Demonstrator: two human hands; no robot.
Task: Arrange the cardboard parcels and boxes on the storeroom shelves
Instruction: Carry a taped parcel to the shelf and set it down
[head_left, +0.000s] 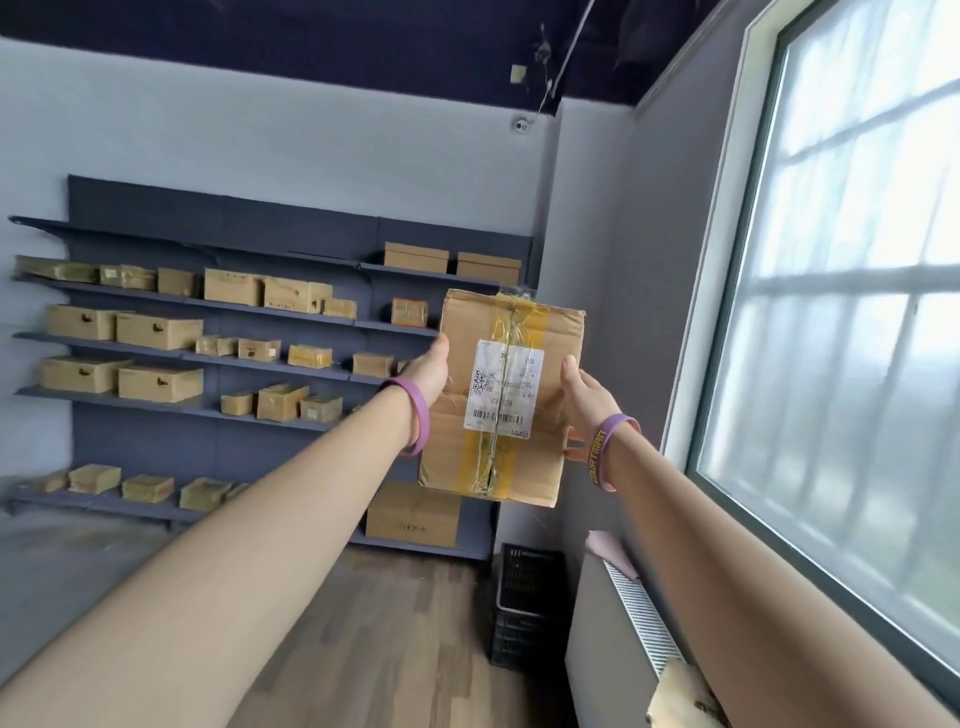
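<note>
Parcel: A taped cardboard parcel (498, 400) is held up at arm's length, mid-frame, clear of the shelves (208, 358) at 9 o'clock; white shipping label facing the camera.
Handling: Likely light, since it is held aloft at full reach. The card looks creased and soft at the corners and the yellow tape slick, so the two long edges look like the best hold.
Left hand: The left hand (428, 364) holds the 9 o'clock edge; its fingers pass behind, so their spread cannot be told.
Right hand: The right hand (587, 395) pinches the 3 o'clock edge, thumb on the front, other fingers hidden.
Shelves: Several rows hold brown boxes, all closed.
Crate: The black crate (530, 597) stands on the floor at 5 o'clock; its contents are not visible.
Parcel contents: Sealed, unseen.
</note>
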